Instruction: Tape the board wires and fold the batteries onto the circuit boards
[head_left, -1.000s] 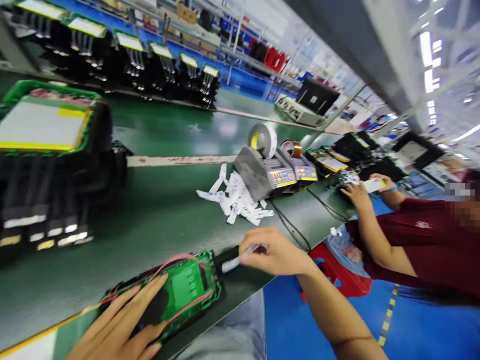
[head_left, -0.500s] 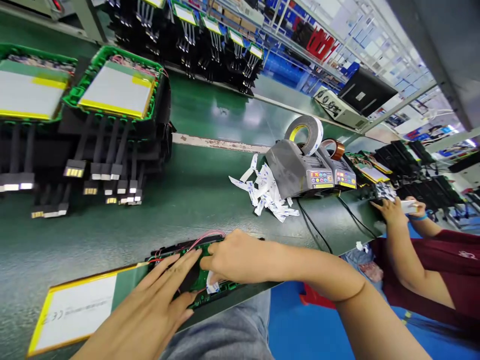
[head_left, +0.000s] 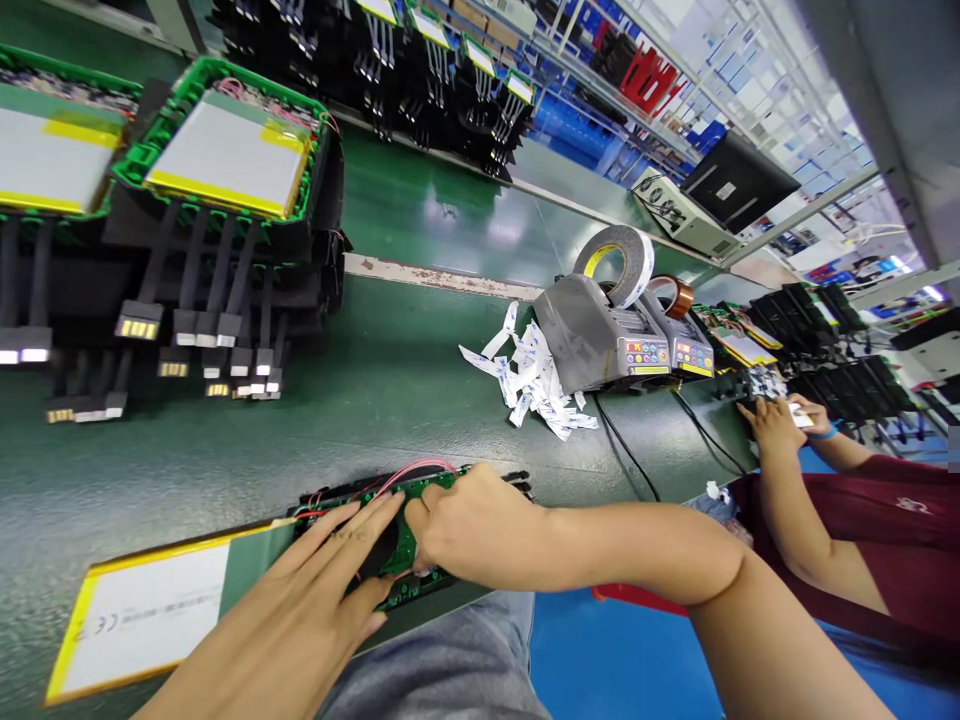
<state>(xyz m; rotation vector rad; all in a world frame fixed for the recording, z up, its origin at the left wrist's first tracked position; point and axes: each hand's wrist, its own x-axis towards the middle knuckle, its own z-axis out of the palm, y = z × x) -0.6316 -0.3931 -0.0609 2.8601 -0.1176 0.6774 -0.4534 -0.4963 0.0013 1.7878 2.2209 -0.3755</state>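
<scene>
A green circuit board [head_left: 405, 548] in a dark casing lies at the table's front edge, with pink and red wires along its back. A flat white battery pack [head_left: 150, 610] with yellow edges lies left of it, joined by wires. My left hand [head_left: 319, 590] rests over the board's left part, fingers stretched out. Over the board's middle, my right hand [head_left: 476, 530] is closed, its bent fingertips touching the board. A small pale bit of tape backing [head_left: 424, 573] peeks out beneath its fingers; the rest is hidden.
Peeled backing strips [head_left: 536, 380] lie piled beside a grey tape dispenser [head_left: 592, 335] topped by a tape roll [head_left: 637, 265]. Stacked green-framed units [head_left: 232, 150] with dangling cables stand at left. A co-worker's hands [head_left: 780, 425] work at right. Black cables [head_left: 630, 455] cross the table.
My right hand has shifted slightly and turned over the board, hiding most of the white printed strip that showed beneath it. My left hand stays in place. The view has tilted a little.
</scene>
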